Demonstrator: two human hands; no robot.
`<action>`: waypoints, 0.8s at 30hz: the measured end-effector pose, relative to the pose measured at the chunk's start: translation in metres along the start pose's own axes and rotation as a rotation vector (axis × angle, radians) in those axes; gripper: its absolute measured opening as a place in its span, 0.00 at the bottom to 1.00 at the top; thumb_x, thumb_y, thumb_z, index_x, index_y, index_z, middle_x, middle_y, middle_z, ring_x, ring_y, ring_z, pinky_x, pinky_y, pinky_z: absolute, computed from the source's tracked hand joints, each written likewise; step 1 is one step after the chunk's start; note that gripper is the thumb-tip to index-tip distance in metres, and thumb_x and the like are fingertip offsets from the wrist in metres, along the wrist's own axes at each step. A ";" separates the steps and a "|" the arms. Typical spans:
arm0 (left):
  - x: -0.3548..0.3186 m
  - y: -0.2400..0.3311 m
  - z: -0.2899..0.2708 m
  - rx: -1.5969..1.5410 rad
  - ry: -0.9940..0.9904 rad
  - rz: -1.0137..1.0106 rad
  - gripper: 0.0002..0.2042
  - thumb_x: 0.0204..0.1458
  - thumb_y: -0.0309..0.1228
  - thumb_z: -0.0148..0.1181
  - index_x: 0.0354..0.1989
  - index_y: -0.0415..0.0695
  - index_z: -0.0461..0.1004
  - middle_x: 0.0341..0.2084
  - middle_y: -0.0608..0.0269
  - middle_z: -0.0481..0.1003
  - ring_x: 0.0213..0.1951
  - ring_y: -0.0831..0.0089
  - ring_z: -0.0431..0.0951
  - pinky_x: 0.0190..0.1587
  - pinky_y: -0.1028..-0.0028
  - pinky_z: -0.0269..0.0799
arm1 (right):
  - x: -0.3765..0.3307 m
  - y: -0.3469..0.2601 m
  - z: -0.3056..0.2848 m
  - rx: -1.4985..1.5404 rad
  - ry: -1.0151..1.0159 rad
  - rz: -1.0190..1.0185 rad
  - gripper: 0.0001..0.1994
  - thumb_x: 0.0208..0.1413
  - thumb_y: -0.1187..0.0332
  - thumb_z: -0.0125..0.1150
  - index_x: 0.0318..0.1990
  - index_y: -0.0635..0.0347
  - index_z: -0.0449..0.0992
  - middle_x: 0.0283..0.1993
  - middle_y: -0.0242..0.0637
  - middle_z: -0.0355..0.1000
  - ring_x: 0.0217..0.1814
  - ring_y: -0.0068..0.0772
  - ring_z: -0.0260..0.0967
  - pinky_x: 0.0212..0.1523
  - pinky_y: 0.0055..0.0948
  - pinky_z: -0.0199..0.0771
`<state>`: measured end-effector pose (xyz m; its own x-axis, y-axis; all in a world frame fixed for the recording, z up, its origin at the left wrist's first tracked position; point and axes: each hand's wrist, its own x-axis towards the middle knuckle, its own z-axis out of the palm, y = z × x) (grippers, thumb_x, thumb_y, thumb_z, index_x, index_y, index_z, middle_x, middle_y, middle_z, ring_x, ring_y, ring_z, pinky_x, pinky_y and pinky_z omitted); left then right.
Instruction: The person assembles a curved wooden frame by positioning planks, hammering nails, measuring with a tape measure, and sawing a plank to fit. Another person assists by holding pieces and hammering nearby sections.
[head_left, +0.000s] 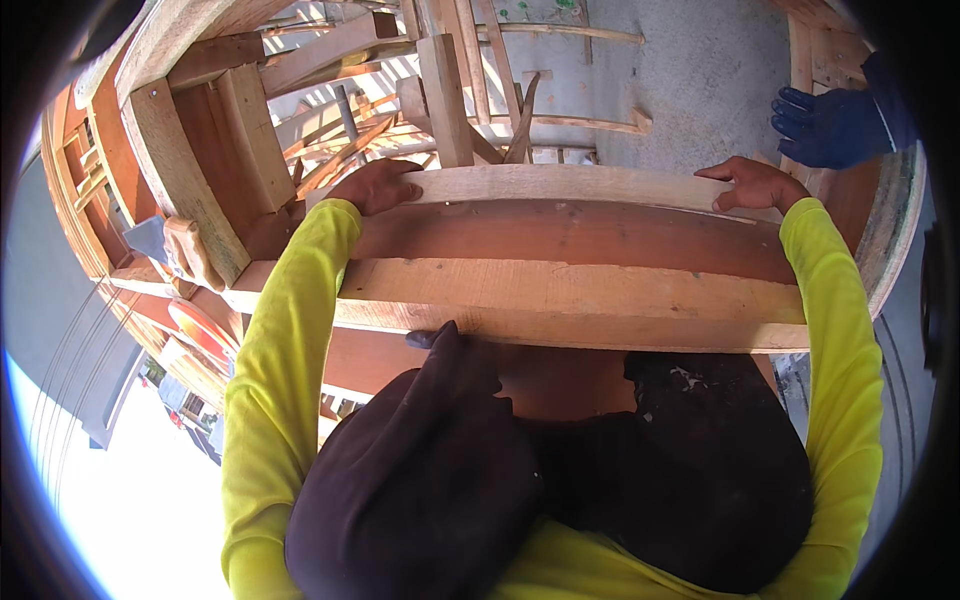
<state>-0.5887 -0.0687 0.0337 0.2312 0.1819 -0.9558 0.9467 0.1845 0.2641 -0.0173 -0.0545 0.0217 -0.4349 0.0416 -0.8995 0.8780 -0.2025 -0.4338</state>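
Observation:
A pale wooden batten (560, 183) lies along the far side of a reddish-brown plywood panel (580, 237). My left hand (375, 188) grips it towards its left end, fingers over the far side. At the other end my right hand (757, 187) holds the same batten, thumb and forefinger spread across its top. Nearer to me, a thicker wooden beam (570, 290) runs parallel across the panel, between my yellow-sleeved forearms. My legs in dark trousers (660, 470) are below that beam.
At the upper right is another person's blue-gloved hand (830, 125) beside a wooden frame edge. Upright timber posts (445, 100) and framing stand at the left and far side. Loose wood strips (350, 150) lie below on the grey floor (690, 90). A cloth glove (192, 255) rests at left.

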 end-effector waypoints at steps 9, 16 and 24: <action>-0.003 -0.002 0.025 0.574 0.021 0.247 0.30 0.59 0.39 0.56 0.69 0.39 0.64 0.54 0.42 0.76 0.56 0.47 0.77 0.60 0.58 0.71 | -0.012 -0.014 0.028 -0.187 0.182 -0.100 0.29 0.52 0.58 0.71 0.60 0.59 0.77 0.47 0.52 0.80 0.50 0.51 0.78 0.55 0.42 0.73; -0.015 0.022 0.016 0.346 -0.063 -0.066 0.36 0.57 0.38 0.60 0.74 0.44 0.56 0.69 0.43 0.63 0.65 0.49 0.70 0.69 0.60 0.64 | -0.035 -0.022 0.056 -0.296 0.305 -0.050 0.32 0.56 0.54 0.68 0.65 0.60 0.72 0.55 0.55 0.75 0.61 0.59 0.69 0.63 0.46 0.68; 0.000 0.009 0.017 0.343 -0.049 0.024 0.39 0.53 0.41 0.60 0.73 0.40 0.56 0.68 0.44 0.64 0.67 0.51 0.66 0.71 0.61 0.61 | -0.011 0.014 0.052 -0.229 0.214 -0.009 0.44 0.56 0.44 0.65 0.73 0.62 0.59 0.67 0.60 0.66 0.70 0.56 0.64 0.70 0.42 0.62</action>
<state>-0.5763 -0.0832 0.0335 0.2566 0.1339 -0.9572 0.9593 -0.1559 0.2353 -0.0103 -0.1082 0.0285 -0.4120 0.2528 -0.8754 0.9071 0.0235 -0.4202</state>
